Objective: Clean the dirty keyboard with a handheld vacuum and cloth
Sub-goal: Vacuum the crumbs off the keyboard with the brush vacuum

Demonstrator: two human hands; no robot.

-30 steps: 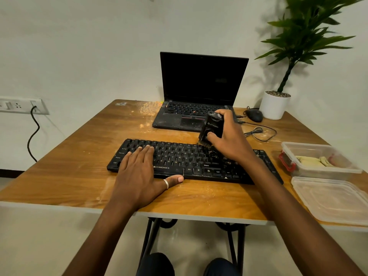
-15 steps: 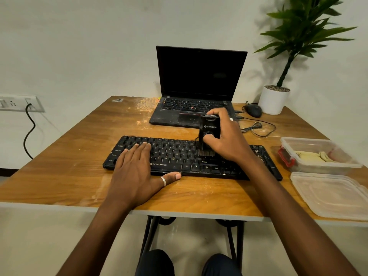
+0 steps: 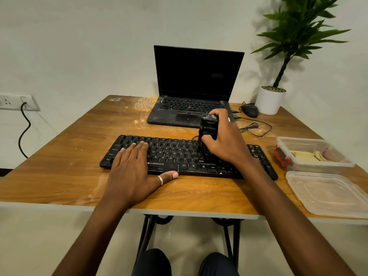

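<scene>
A black Zebronics keyboard (image 3: 175, 154) lies across the middle of the wooden table, with pale crumbs on its right keys. My right hand (image 3: 225, 140) is wrapped around a small black handheld vacuum (image 3: 208, 130), held upright with its lower end down on the keys right of centre. My left hand (image 3: 133, 170) rests flat, fingers spread, on the keyboard's left part, thumb along its front edge. A yellowish cloth (image 3: 304, 155) lies inside a clear plastic box (image 3: 336, 162) at the right.
An open black laptop (image 3: 196, 86) stands behind the keyboard. A mouse (image 3: 250, 110) with its cable and a white potted plant (image 3: 270, 99) sit at the back right. A clear lid (image 3: 326, 193) lies at the front right edge. Dust marks the table (image 3: 65, 156).
My right hand has drawn the vacuum nearer, from the keyboard's back rows onto the middle keys, and turned it more upright. My left hand has stayed on the keyboard.
</scene>
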